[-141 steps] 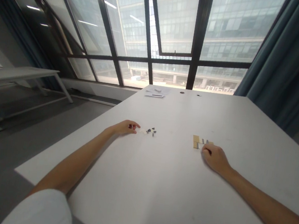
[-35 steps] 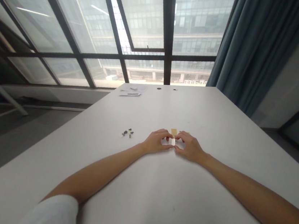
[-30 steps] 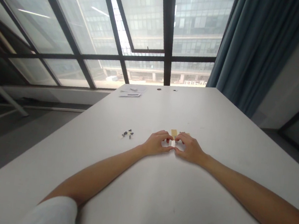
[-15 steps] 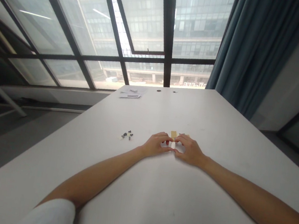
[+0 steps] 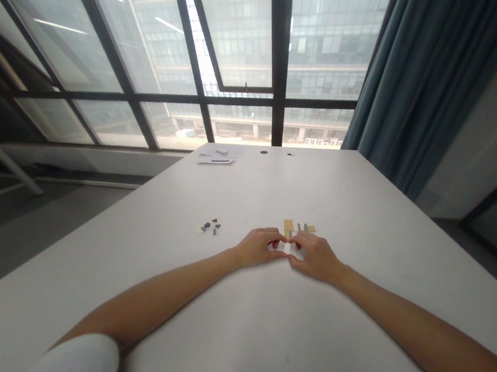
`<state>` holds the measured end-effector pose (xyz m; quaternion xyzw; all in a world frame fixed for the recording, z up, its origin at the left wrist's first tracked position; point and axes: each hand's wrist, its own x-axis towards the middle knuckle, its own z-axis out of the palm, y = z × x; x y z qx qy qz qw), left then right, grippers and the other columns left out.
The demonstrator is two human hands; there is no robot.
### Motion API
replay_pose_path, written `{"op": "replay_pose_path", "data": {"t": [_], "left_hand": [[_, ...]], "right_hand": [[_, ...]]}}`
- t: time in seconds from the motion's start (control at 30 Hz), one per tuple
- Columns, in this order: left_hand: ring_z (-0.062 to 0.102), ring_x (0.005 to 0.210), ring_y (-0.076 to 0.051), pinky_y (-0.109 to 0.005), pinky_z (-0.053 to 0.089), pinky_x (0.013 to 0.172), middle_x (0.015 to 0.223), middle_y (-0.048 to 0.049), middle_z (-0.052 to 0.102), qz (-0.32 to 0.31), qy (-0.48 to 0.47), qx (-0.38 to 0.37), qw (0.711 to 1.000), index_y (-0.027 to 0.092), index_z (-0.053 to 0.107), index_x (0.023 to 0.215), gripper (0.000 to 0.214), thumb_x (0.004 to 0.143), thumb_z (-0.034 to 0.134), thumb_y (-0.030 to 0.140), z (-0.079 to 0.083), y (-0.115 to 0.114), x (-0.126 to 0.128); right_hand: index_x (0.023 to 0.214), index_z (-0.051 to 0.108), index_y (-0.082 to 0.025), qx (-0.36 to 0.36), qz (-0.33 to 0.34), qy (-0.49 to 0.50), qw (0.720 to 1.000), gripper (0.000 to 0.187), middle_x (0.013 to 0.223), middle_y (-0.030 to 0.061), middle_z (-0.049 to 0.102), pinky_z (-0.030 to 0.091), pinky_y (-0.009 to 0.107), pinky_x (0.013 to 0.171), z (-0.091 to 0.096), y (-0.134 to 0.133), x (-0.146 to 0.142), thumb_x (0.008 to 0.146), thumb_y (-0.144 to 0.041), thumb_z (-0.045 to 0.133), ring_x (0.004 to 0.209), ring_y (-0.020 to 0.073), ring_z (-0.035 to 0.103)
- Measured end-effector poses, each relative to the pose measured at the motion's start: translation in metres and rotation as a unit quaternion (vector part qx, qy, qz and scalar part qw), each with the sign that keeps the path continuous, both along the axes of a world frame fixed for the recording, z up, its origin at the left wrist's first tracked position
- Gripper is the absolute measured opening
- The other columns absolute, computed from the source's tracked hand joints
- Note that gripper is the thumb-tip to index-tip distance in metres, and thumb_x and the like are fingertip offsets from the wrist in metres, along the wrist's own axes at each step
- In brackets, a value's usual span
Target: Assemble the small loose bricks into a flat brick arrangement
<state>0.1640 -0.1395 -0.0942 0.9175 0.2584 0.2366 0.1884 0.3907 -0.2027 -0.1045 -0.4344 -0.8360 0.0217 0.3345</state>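
Two bare hands meet over a white, smooth-topped table (image 5: 280,335), the left hand (image 5: 260,246) and the right hand (image 5: 316,258) each with thumb and forefinger curved inward. Their tips close on a small white block-like piece (image 5: 287,247), mostly covered by the fingers, so its exact shape is hard to make out. The right fingers also hide the near edge of a flat tan studded plate (image 5: 288,224) just beyond the fingertips. The right forearm is cut off by the frame edge; on the left arm one white cloth sleeve (image 5: 82,359) is partly in view.

Past the right fingers, two short grey strips (image 5: 305,227) stand out beside a second tan patch (image 5: 311,228). Well to the left of the left fingers lies one loose cluster of tiny dark, grey and pale pieces (image 5: 211,226), too small to count surely. Far beyond the fingers are some white paper sheets (image 5: 216,157) and one dark round disc (image 5: 264,152).

Half a second ago the hands covered more of the tan plate and grey strips; now they sit slightly nearer the person, and less of the white piece shows.
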Motion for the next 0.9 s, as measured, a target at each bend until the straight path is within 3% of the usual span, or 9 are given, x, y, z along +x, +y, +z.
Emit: {"op": "replay_pose_path", "data": {"t": [0.13,0.27,0.5,0.9], "left_hand": [[0.050,0.063,-0.011,-0.024,0.038,0.063,0.073,0.0018,0.060,0.033,0.014,-0.023,0.999,0.021,0.077,0.106,0.042,0.084,0.073,0.057,0.0012,-0.0044,0.0022],[0.048,0.061,-0.011,-0.024,0.037,0.062,0.068,0.0026,0.058,0.049,0.035,-0.045,0.997,0.021,0.079,0.105,0.039,0.081,0.077,0.051,0.0021,-0.0070,0.0037],[0.050,0.061,-0.012,-0.025,0.039,0.062,0.067,0.0025,0.061,0.094,0.061,-0.076,0.991,0.023,0.081,0.102,0.037,0.077,0.079,0.050,0.0029,-0.0094,0.0042],[0.057,0.060,-0.014,-0.026,0.042,0.061,0.067,0.0005,0.067,0.104,0.061,-0.118,0.986,0.022,0.082,0.101,0.046,0.071,0.083,0.057,0.0024,-0.0071,0.0040]], "right_hand": [[0.100,0.070,-0.020,-0.074,-0.037,0.005,0.997,0.021,0.068,-0.0016,0.063,0.042,0.027,0.062,0.0002,-0.0055,-0.0011,0.080,-0.024,0.068,0.063,0.0155,0.058],[0.105,0.073,-0.022,-0.119,-0.056,-0.005,0.991,0.025,0.064,-0.0029,0.064,0.039,0.026,0.060,-0.0009,-0.0072,-0.0022,0.081,-0.029,0.069,0.058,0.0148,0.058],[0.103,0.075,-0.024,-0.142,-0.068,-0.030,0.987,0.023,0.065,-0.0021,0.066,0.037,0.026,0.061,-0.0004,-0.0069,-0.0043,0.083,-0.032,0.068,0.059,0.0151,0.059],[0.104,0.077,-0.026,-0.148,-0.070,-0.028,0.986,0.024,0.066,-0.0013,0.068,0.038,0.027,0.061,-0.0050,-0.0066,-0.0005,0.084,-0.036,0.069,0.060,0.0152,0.059]]}}
